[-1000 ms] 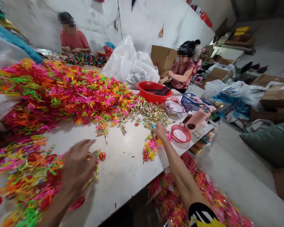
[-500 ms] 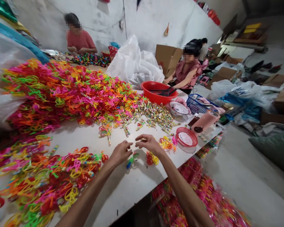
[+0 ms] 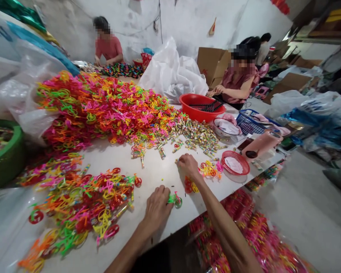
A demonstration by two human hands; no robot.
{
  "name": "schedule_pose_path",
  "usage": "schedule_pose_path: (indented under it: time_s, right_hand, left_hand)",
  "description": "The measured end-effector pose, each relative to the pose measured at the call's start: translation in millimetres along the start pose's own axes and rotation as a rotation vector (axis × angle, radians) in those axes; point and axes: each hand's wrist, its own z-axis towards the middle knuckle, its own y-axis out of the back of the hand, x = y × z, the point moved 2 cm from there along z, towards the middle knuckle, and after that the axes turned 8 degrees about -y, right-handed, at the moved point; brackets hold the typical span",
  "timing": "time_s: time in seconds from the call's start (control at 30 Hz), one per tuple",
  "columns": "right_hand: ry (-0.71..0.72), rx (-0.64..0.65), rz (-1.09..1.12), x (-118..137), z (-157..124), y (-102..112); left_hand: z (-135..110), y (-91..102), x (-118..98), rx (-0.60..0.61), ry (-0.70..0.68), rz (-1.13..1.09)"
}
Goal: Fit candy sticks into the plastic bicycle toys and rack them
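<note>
From the head view, the near edge of the white work table [image 3: 161,170] runs just past both hands, with open concrete floor [image 3: 295,212] beyond it. The left hand [image 3: 157,209] curls, its fingers just beside a small green-and-pink plastic toy [image 3: 174,200]. The right hand [image 3: 189,166] bunches its fingers on the tabletop, near a red-and-yellow plastic cluster [image 3: 191,185]. Whether either hand grips anything, I cannot tell. A heap of coloured plastic loops [image 3: 108,110] spreads across the table further on.

The white tabletop [image 3: 156,167] carries a heap of bright plastic loops [image 3: 102,110] at 11 o'clock, small tubes [image 3: 199,134] at 12, a red basin [image 3: 190,112] at 1, a red basket [image 3: 235,161] at 3, and more loops [image 3: 76,208] at 8.
</note>
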Motion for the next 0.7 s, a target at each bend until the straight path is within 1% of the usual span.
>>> schedule_pose_path:
  time_s: [0.07,0.1,0.13,0.17,0.23,0.27,0.33,0.4,0.47,0.57,0.7]
  right_hand:
    - [-0.039,-0.03,0.2,2.7,-13.0,9.4]
    - [-0.052,0.005,0.339,3.7,-22.0,13.5]
    - [-0.069,0.083,0.488,4.4,-32.8,16.1]
    - [-0.099,0.189,0.634,4.8,-45.1,16.9]
    - [-0.187,0.386,0.87,4.8,-72.2,13.4]
    - [-0.237,0.445,0.953,4.3,-85.5,9.8]
    - [-0.321,0.492,1.091,3.7,-107.9,0.7]
    - [-0.362,0.517,1.208,6.0,-123.1,-8.4]
    - [-0.375,0.515,1.295,10.7,-130.9,-14.2]
    - [-0.378,0.499,1.365,18.8,-134.5,-16.4]
    - [-0.365,0.537,1.401,23.0,-135.8,-15.5]
  left_hand:
    - [3.8,5.9,11.1,-0.031,0.123,-0.236]
    - [5.2,9.3,17.3,-0.046,0.194,-0.401]
    - [5.8,12.6,22.6,-0.061,0.258,-0.582]
    - [5.4,15.5,26.4,-0.077,0.306,-0.771]
    - [2.2,19.5,28.3,-0.097,0.369,-1.133]
    - [-0.3,20.4,27.1,-0.109,0.404,-1.279]
    - [-5.5,20.5,22.0,-0.138,0.479,-1.485]
    - [-9.2,19.1,15.1,-0.149,0.525,-1.605]
    - [-11.0,18.1,8.4,-0.135,0.518,-1.67]
    - [-12.8,19.6,2.8,-0.142,0.511,-1.685]
    - [-16.5,24.9,2.1,-0.149,0.615,-1.681]
